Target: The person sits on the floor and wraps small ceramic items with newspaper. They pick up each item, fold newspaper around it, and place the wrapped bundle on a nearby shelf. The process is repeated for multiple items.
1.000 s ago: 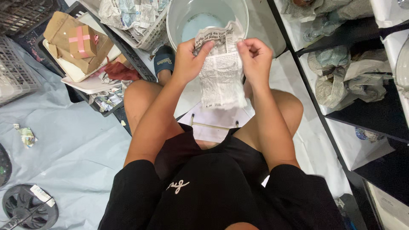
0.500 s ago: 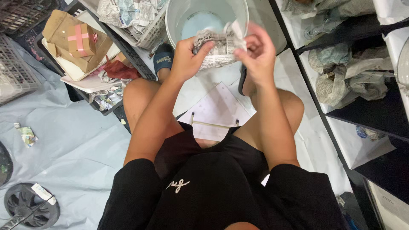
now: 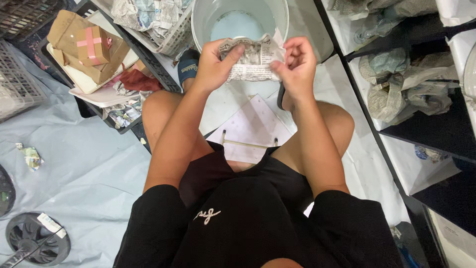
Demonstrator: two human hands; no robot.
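Between both hands (image 3: 213,64), crumpled newspaper bundle (image 3: 253,62)

The person wears a black short-sleeved T-shirt (image 3: 238,228) with a small pale script mark stitched on the chest, and black shorts (image 3: 258,173) just beyond the shirt's hem. Forearms and knees are bare. A dark blue slip-on sandal (image 3: 188,67) shows well beyond the shirt, by the left knee.
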